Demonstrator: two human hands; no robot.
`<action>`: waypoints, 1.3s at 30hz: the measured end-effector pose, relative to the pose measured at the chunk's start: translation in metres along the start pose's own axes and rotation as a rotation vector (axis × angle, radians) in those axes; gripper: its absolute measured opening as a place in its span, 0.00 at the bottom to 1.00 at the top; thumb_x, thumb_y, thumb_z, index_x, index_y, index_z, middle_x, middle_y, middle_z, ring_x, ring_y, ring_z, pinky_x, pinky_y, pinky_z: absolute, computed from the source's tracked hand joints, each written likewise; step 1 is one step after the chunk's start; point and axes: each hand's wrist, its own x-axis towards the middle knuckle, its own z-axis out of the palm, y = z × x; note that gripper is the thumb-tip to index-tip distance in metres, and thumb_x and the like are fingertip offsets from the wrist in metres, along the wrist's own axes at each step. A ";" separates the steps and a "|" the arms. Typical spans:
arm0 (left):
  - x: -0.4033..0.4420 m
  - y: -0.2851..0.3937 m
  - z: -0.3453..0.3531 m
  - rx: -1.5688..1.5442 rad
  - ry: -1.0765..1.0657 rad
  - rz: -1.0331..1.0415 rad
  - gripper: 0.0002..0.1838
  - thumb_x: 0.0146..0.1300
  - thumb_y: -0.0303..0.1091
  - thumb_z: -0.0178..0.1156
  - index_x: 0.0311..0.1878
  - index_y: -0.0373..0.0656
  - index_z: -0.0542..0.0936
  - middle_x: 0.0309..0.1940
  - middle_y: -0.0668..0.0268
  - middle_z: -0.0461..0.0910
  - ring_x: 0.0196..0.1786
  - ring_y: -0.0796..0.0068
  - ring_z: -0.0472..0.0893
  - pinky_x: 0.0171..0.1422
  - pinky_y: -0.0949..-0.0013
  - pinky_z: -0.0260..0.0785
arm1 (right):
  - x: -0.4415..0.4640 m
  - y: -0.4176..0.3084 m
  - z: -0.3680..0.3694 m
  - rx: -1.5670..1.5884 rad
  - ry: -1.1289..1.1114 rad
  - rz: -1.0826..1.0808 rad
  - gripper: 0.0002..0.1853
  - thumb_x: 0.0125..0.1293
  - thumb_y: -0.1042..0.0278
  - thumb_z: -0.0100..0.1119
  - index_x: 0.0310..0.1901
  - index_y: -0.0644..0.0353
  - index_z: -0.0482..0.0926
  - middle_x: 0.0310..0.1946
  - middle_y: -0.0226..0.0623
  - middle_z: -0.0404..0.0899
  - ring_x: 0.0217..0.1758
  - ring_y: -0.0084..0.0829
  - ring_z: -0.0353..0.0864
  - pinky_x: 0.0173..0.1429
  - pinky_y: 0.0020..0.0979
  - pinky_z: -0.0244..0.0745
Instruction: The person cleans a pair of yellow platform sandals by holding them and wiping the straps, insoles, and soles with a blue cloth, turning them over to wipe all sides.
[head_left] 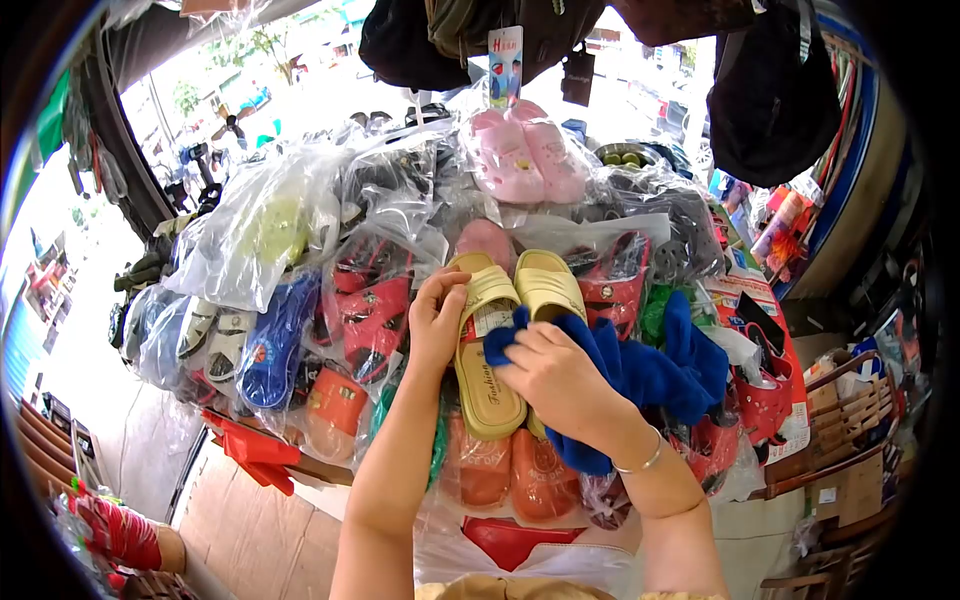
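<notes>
While the right hand (565, 375) grips blue cloth (660, 375), yellow sandals (487, 398) lie partly beneath.

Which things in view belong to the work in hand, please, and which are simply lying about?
In hand:
- yellow slippers, with the left hand beside one strap
- blue cloth, held by the right hand

Lying about:
- pink clogs
- bagged blue footwear
- orange slippers

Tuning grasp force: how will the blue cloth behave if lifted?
Likely floppy: the blue cloth lies in loose folds beyond the right hand. Probably not slippery: its surface looks matt. Unlikely to roll: its shape is irregular.
</notes>
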 end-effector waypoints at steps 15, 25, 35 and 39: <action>0.001 -0.002 0.002 -0.082 0.010 -0.080 0.15 0.67 0.27 0.56 0.54 0.33 0.80 0.54 0.56 0.80 0.58 0.68 0.78 0.65 0.68 0.67 | 0.013 0.011 -0.012 0.290 0.299 0.093 0.16 0.59 0.80 0.55 0.45 0.56 0.87 0.45 0.47 0.84 0.53 0.47 0.81 0.61 0.43 0.74; -0.001 0.002 0.006 -0.073 0.077 -0.013 0.19 0.63 0.25 0.56 0.58 0.33 0.76 0.52 0.55 0.81 0.56 0.67 0.79 0.64 0.67 0.69 | 0.052 0.033 -0.035 0.432 0.022 0.266 0.19 0.57 0.82 0.48 0.46 0.62 0.86 0.49 0.49 0.84 0.56 0.50 0.81 0.65 0.44 0.73; 0.000 0.001 0.006 -0.091 0.085 0.017 0.20 0.62 0.24 0.56 0.59 0.33 0.76 0.53 0.53 0.81 0.57 0.63 0.80 0.65 0.64 0.69 | 0.079 0.044 -0.018 0.665 -0.055 0.318 0.21 0.56 0.79 0.48 0.47 0.60 0.87 0.48 0.51 0.85 0.55 0.50 0.83 0.63 0.43 0.74; -0.002 0.000 0.008 -0.062 0.052 -0.007 0.21 0.63 0.20 0.51 0.60 0.32 0.74 0.55 0.56 0.78 0.59 0.68 0.77 0.67 0.67 0.66 | 0.081 0.056 0.026 0.428 0.041 0.421 0.19 0.59 0.79 0.48 0.48 0.61 0.86 0.49 0.50 0.85 0.55 0.51 0.82 0.63 0.44 0.74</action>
